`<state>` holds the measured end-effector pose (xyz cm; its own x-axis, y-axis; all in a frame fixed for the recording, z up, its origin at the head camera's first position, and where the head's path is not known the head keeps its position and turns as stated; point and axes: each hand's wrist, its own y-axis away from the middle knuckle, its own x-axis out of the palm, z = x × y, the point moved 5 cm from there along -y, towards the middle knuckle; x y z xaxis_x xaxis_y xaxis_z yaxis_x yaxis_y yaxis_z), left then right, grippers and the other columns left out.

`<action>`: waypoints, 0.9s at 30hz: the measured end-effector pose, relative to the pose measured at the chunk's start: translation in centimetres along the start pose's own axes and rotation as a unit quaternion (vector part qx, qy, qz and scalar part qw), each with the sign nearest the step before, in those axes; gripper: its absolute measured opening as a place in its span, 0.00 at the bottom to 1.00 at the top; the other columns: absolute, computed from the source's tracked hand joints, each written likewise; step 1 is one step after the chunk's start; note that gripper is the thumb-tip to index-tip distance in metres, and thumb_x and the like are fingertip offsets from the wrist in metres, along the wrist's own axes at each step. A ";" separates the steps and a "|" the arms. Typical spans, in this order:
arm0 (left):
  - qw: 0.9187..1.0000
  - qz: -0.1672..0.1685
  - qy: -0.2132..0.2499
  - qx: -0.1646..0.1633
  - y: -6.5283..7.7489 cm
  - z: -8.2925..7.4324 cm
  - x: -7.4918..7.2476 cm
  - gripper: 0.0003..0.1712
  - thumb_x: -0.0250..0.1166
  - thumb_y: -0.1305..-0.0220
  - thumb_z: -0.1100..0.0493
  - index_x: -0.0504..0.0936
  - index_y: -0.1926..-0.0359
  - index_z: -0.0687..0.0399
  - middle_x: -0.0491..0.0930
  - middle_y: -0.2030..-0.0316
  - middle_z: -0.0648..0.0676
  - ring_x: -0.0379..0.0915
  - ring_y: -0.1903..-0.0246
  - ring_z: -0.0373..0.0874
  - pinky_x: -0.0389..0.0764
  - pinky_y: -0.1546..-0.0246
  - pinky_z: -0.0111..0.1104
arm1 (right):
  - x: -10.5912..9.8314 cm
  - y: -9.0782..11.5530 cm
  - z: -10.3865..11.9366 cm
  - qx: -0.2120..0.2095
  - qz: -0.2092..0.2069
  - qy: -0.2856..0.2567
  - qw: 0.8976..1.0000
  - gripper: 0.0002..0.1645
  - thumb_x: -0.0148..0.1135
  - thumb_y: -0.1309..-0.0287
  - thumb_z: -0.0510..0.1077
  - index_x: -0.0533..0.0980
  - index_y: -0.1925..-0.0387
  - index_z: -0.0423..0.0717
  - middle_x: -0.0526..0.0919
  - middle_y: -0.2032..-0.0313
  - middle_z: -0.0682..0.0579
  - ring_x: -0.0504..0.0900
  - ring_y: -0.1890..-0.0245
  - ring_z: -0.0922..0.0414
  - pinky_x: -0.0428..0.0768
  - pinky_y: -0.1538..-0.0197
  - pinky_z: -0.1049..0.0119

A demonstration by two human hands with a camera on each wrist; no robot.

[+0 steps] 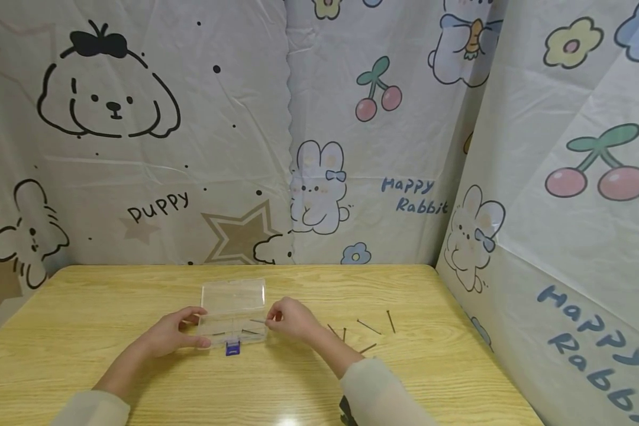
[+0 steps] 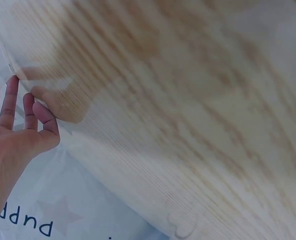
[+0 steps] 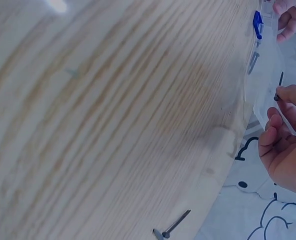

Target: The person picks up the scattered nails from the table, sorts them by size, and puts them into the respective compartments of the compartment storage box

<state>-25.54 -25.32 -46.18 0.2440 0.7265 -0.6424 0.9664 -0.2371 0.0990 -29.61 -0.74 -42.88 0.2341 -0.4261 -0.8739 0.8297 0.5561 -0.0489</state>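
A clear plastic box (image 1: 231, 341) with a blue latch (image 1: 232, 348) stands on the table, its transparent lid (image 1: 233, 294) raised at the back. My left hand (image 1: 173, 332) holds the box's left end, thumb at the front corner and fingers toward the hinge side; its fingertips meet the clear edge in the left wrist view. Between thumb and forefinger, my right hand (image 1: 293, 319) pinches a thin nail (image 3: 281, 80) by its head end. The nail points left over the box's right part. Inside the box lie other nails, one (image 1: 251, 332) near the front right.
Several loose nails (image 1: 369, 326) lie scattered on the wooden table (image 1: 309, 390), right of the box and beyond my right forearm. A printed cloth (image 1: 234, 148) hangs along the back and right edges. Something dark (image 1: 346, 409) shows beneath the right sleeve.
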 end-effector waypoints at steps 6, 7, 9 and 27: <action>1.000 0.002 -0.006 0.000 0.1 0.0 0.0 0.44 0.71 0.49 0.46 0.64 0.37 0.61 0.70 0.45 0.68 0.66 0.45 0.68 0.70 0.47 0.56 | 0.4 -0.4 0.9 -0.008 0.004 0.003 1.000 0.06 0.63 0.44 0.46 0.80 0.72 0.48 0.74 0.75 0.59 0.67 0.74 0.67 0.69 0.69 0.76; 1.000 0.002 -0.006 -0.001 0.1 0.0 0.0 0.44 0.71 0.49 0.46 0.64 0.37 0.61 0.70 0.45 0.68 0.66 0.45 0.68 0.70 0.46 0.56 | 0.5 -0.5 1.0 -0.010 0.005 0.003 1.000 0.06 0.63 0.44 0.45 0.81 0.72 0.48 0.74 0.75 0.60 0.67 0.74 0.67 0.69 0.69 0.76; 1.000 0.001 -0.003 -0.002 0.1 0.1 -0.1 0.44 0.71 0.50 0.46 0.64 0.37 0.61 0.70 0.44 0.68 0.66 0.45 0.67 0.70 0.46 0.56 | 0.7 -0.7 1.2 -0.012 0.007 0.007 1.000 0.06 0.63 0.44 0.45 0.81 0.72 0.48 0.73 0.76 0.60 0.66 0.75 0.67 0.68 0.70 0.77; 1.000 0.004 -0.002 0.005 -0.1 0.2 0.0 0.44 0.72 0.50 0.47 0.64 0.37 0.62 0.70 0.45 0.68 0.67 0.46 0.66 0.71 0.48 0.54 | 2.5 -1.0 2.0 -0.014 0.010 -0.004 1.000 0.06 0.62 0.44 0.45 0.81 0.72 0.47 0.66 0.83 0.61 0.63 0.82 0.67 0.64 0.76 0.77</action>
<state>-25.67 -25.44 -46.33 0.2506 0.7223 -0.6446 0.9639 -0.2483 0.0965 -28.83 -3.83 -44.03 0.2551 -0.4195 -0.8712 0.8099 0.5849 -0.0445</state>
